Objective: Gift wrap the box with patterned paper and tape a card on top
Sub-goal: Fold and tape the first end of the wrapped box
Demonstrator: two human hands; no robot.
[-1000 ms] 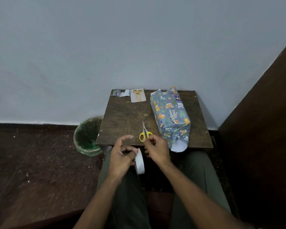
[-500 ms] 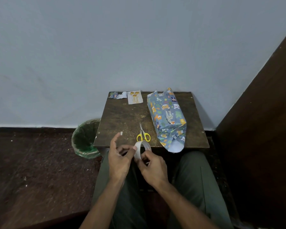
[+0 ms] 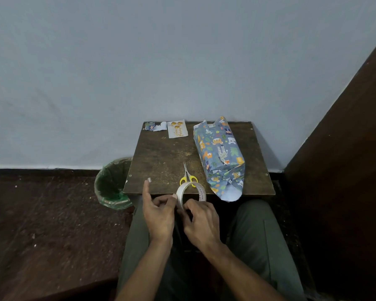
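From the head view, both hands hold the tape roll at the bench edge. The left hand pinches its rim, index finger raised; the right hand curls around it, likely seeking the tape end. Pick the end up with a nail and peel slowly. The wrapped box lies on the right of the bench, near flap unsealed; the card is at the back.

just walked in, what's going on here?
A seated person holds a tape roll at the table's near edge, left hand and right hand both gripping it. The box is wrapped, but its near end flap hangs open. Scissors lie beside it; the card waits at the far edge.
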